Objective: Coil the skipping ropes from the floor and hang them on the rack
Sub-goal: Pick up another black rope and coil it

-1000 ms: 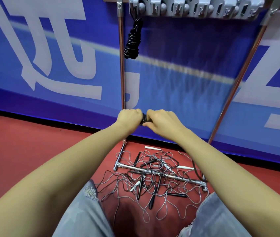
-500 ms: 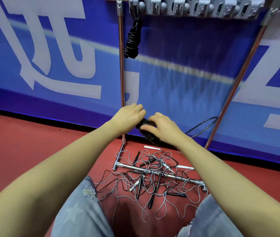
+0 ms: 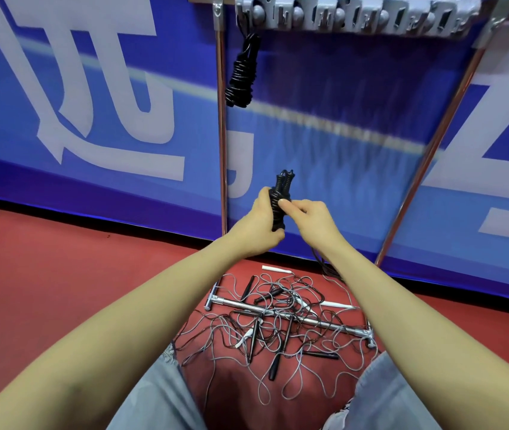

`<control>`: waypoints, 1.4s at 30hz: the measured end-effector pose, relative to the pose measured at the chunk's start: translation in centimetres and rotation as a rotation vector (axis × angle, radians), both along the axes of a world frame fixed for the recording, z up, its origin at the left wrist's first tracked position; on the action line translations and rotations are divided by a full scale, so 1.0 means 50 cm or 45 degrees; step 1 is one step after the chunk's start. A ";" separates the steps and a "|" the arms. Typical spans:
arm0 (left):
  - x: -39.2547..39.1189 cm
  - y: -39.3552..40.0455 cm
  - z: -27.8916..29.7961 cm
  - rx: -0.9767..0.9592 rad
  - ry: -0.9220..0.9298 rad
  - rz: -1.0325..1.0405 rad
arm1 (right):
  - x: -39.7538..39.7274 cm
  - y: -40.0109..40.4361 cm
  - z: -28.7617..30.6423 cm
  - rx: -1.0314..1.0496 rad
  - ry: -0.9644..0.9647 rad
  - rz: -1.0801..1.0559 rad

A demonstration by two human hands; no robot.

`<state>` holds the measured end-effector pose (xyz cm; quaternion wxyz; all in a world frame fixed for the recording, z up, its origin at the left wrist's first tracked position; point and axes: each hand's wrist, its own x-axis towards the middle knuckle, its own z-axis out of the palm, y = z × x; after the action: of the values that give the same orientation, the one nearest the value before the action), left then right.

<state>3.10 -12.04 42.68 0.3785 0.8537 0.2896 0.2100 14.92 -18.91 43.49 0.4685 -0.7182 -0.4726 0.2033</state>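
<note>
My left hand [image 3: 261, 225] grips a black skipping rope [image 3: 281, 193] held upright, its two handles together and cord wound around them. My right hand [image 3: 304, 214] pinches the cord against the bundle from the right, and a loose length of cord trails down under my right wrist. A coiled black rope [image 3: 242, 72] hangs from the leftmost hook of the grey rack [image 3: 355, 17] at the top. On the red floor below lies a tangle of several grey and black ropes [image 3: 278, 330].
The rack stands on two metal posts [image 3: 222, 135] with a base bar [image 3: 293, 318] lying under the tangle. A blue banner wall [image 3: 91, 119] runs behind. My knees in grey trousers [image 3: 160, 392] flank the pile.
The bundle has turned upright and risen a little, handle ends now pointing up. The loose loop that swung out to the right has been drawn in around the bundle.
</note>
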 end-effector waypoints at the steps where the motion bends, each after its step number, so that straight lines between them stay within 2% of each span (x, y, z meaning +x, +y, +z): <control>1: 0.004 0.001 -0.004 -0.002 -0.011 0.023 | 0.001 -0.004 0.001 -0.010 -0.022 0.046; 4: 0.008 0.005 -0.006 0.037 -0.044 0.158 | 0.001 -0.014 0.003 -0.027 -0.067 0.174; 8: 0.005 0.018 -0.001 0.263 0.017 0.287 | 0.006 -0.017 0.006 -0.098 -0.170 0.282; 11: 0.005 0.025 0.012 0.367 0.109 0.429 | 0.011 -0.015 0.006 -0.137 -0.235 0.303; 13: 0.000 0.031 0.019 0.356 0.076 0.468 | 0.014 -0.020 0.008 -0.160 -0.249 0.307; 18: -0.010 0.038 0.042 0.314 -0.061 0.326 | 0.026 -0.021 0.009 -0.273 -0.360 0.375; 21: -0.019 0.044 0.063 0.391 -0.014 0.140 | 0.047 -0.009 0.006 -0.372 -0.508 0.392; 23: -0.026 0.047 0.070 0.476 0.019 0.000 | 0.059 -0.003 0.014 -0.389 -0.673 0.403; 25: -0.028 0.051 0.072 0.620 0.055 -0.140 | 0.070 0.006 0.031 -0.361 -0.950 0.455; 30: -0.034 0.066 0.067 1.012 0.285 -0.415 | 0.082 0.029 0.062 -0.421 -1.554 0.585; 34: -0.029 0.060 0.062 1.264 0.674 -0.442 | 0.070 0.038 0.060 -0.419 -1.893 0.582; 36: -0.024 0.054 0.054 1.308 0.850 -0.377 | 0.058 0.037 0.061 -0.430 -1.939 0.549; 38: -0.022 0.051 0.042 1.249 0.997 -0.282 | 0.047 0.033 0.067 -0.434 -1.931 0.455; 42: -0.019 0.034 0.023 1.048 1.113 -0.103 | 0.018 0.031 0.068 -0.455 -1.812 0.343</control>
<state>2.14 -10.36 43.81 -0.1295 0.9476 0.2808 -0.0803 15.82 -17.38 46.89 -0.1035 -0.6773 -0.7054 -0.1816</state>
